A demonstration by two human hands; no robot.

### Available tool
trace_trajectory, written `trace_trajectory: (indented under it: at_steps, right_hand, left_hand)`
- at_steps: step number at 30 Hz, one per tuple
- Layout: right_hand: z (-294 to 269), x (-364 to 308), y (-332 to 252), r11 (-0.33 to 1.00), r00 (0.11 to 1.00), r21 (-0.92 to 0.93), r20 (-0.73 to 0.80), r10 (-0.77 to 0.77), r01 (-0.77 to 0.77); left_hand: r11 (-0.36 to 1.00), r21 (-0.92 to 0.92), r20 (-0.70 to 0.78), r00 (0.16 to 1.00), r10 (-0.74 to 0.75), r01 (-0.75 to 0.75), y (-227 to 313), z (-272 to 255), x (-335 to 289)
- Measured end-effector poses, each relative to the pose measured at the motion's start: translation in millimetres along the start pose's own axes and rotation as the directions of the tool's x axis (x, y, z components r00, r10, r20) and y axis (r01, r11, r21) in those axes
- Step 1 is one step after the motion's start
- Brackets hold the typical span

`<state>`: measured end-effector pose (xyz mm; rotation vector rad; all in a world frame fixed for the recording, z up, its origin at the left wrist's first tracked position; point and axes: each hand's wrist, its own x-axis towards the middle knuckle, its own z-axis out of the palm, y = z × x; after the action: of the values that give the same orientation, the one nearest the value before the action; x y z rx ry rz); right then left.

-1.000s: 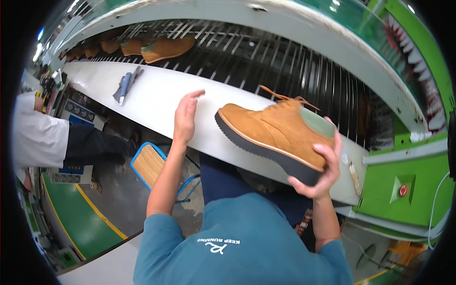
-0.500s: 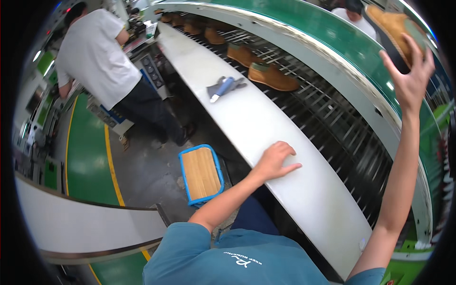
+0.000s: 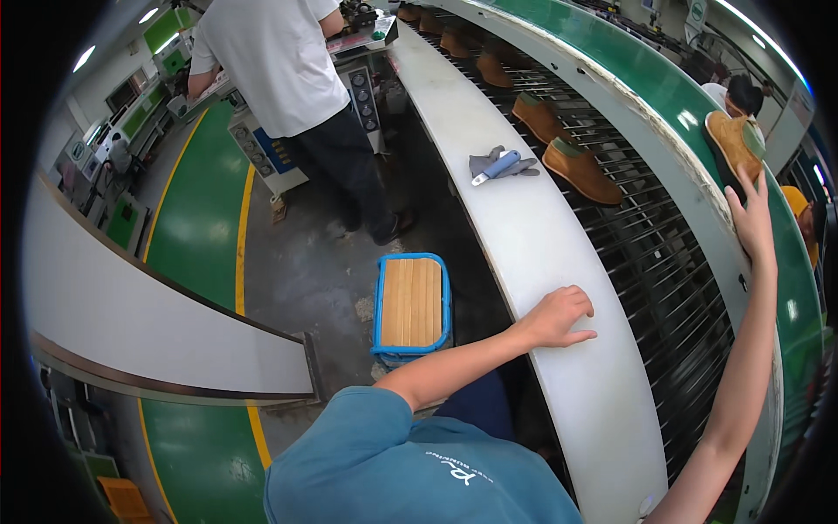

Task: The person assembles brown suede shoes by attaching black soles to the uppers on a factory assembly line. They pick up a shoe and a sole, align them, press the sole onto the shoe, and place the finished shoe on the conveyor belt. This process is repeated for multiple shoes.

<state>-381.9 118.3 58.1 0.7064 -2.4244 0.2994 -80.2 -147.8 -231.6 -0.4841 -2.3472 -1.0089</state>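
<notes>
A tan shoe (image 3: 731, 144) with a dark sole and green lining is at the upper right, on the green belt of the raised conveyor (image 3: 674, 109). My right hand (image 3: 752, 218) reaches up to it, fingers stretched and thumb spread, the fingertips at the shoe's near end. My left hand (image 3: 557, 317) rests on the white ledge (image 3: 602, 410) with loosely bent fingers and the thumb apart, holding nothing. Farther along the ledge, a blue-handled tool (image 3: 497, 166) lies on a dark grey glove (image 3: 526, 166).
Tan shoes, among them a near one (image 3: 583, 175), sit on the lower rack of metal rollers (image 3: 650, 240). A blue-framed stool with a wooden top (image 3: 412, 301) stands left of the ledge. A person in a white shirt (image 3: 271, 65) works beyond it; others are past the belt.
The shoe has gone from raised near my view down onto the green belt, my right hand lowering with it. My view has turned left; the left hand stays on the ledge.
</notes>
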Motion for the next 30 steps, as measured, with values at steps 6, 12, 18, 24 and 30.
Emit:
trace_trajectory:
  at_steps: [6, 12, 18, 24, 30]
  right_hand:
    - [-36.2, -107.0, -122.3, 0.938, 0.880, 0.188, -0.437, -0.186, 0.292]
    - [86.2, -289.0, -144.3, 0.908, 0.999, 0.418, -0.050, -0.010, 0.030]
    - [117.4, -353.5, -131.6, 0.844, 0.991, 0.520, 0.074, 0.110, -0.132]
    - [124.0, -354.4, -117.5, 0.795, 0.990, 0.590, 0.065, 0.128, -0.142]
    - [120.8, -355.1, -115.3, 0.748, 0.981, 0.635, 0.104, 0.162, -0.191]
  left_hand:
    - [1.000, 0.016, 0.015, 1.000, -0.016, 0.016, -3.5, 2.7, -6.5]
    - [1.000, 0.018, 0.012, 1.000, 0.021, -0.022, 2.7, 5.0, 3.8]
    - [0.998, 0.070, 0.018, 1.000, -0.003, 0.002, 9.5, 2.0, 2.7]
    - [0.992, 0.127, 0.028, 1.000, 0.008, -0.012, 15.0, 4.7, 10.0]
    - [0.989, 0.145, 0.047, 0.999, 0.014, -0.020, 21.0, 7.5, 10.9]
